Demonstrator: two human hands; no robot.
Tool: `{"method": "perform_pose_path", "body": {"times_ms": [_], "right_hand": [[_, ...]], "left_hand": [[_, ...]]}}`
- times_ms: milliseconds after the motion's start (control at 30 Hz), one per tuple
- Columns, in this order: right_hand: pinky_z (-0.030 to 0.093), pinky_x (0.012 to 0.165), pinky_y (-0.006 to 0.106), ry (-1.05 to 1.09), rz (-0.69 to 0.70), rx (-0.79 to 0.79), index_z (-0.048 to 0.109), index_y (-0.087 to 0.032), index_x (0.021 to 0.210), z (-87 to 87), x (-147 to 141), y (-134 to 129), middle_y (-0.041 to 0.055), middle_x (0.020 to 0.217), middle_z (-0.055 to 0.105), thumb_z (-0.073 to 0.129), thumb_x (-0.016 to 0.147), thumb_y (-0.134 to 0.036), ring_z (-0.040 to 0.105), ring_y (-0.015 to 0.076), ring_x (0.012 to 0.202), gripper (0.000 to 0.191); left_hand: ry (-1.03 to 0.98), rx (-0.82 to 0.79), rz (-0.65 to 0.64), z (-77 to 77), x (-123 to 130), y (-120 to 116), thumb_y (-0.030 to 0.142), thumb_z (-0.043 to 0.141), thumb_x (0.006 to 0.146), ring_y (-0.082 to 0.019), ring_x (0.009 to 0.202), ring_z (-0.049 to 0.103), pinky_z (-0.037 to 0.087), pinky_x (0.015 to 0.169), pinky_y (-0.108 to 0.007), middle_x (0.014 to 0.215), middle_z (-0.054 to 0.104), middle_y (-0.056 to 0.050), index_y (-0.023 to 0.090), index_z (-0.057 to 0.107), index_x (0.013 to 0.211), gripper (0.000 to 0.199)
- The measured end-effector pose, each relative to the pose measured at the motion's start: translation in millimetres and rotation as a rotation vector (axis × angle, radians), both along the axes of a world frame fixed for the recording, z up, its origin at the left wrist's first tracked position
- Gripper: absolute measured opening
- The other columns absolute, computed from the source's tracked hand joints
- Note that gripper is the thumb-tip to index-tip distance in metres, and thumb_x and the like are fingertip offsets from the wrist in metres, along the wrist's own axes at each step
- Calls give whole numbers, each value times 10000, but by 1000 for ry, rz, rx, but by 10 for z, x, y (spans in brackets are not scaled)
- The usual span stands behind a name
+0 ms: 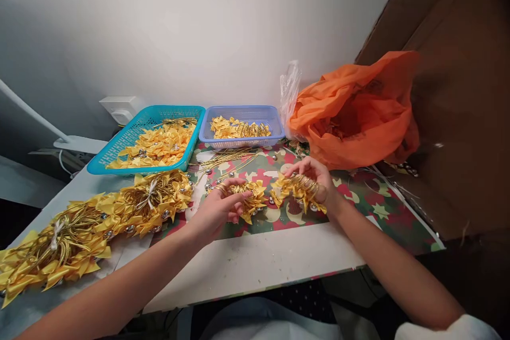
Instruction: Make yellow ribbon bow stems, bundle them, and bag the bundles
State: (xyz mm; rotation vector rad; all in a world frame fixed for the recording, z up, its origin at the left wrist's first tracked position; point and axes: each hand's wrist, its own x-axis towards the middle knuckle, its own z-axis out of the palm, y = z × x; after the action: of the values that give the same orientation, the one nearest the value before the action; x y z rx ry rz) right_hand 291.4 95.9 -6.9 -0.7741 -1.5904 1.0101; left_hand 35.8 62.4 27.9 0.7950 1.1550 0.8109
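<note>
Near the middle of the table, my left hand (217,210) is closed round a bunch of gold cords with yellow ribbon bows (255,199). To its right, my right hand (314,175) has its fingers curled over a second bunch of yellow bows and gold cord loops (297,191). The two bunches lie close together, with a narrow gap between them. Small silver bells (271,200) show among the bows. Loose gold cords (229,156) and a few bells lie behind my left hand.
A teal basket (191,156) and a lilac basket (243,143) hold yellow bows at the back. Tied bow bundles (147,196) lie at left. An orange bag (358,111) and clear plastic (290,90) stand back right. Patterned paper (358,196) covers part of the table.
</note>
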Motion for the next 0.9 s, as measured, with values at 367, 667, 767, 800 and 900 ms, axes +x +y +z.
{"method": "perform_pose_path", "body": {"times_ms": [367,667,767,800,900], "right_hand": [[425,518,217,-513,12,-301,577,-175,763,174,380,-13,-18,678,580,749,722,-382,548,106,573,272],[389,573,214,-986,48,-11,727,-181,994,136,137,256,31,768,719,633,813,-118,605,126,631,214],[387,590,219,-980,32,136,703,-227,1126,116,81,296,31,857,739,669,810,-109,631,139,691,339],[402,608,224,-953,46,192,690,-238,1161,103,70,302,35,901,742,675,819,-124,646,148,732,361],[465,685,254,-843,113,351,686,-234,1172,58,23,298,66,1017,728,675,865,-236,670,182,873,307]], "left_hand": [[13,23,26,17,76,82,311,842,624,-31,392,394,270,388,-125,496,480,102,213,545,934,440],[32,33,37,-48,67,32,343,849,616,-30,389,401,284,393,-127,489,478,104,210,543,903,440],[32,26,47,-41,61,27,343,853,597,-35,389,416,276,390,-129,498,487,100,206,545,897,452],[29,25,52,-40,62,26,340,854,591,-34,389,417,276,391,-130,503,490,100,206,546,895,453],[16,28,57,-37,69,27,327,849,589,-33,383,416,274,390,-133,502,486,102,204,546,880,437]]}}
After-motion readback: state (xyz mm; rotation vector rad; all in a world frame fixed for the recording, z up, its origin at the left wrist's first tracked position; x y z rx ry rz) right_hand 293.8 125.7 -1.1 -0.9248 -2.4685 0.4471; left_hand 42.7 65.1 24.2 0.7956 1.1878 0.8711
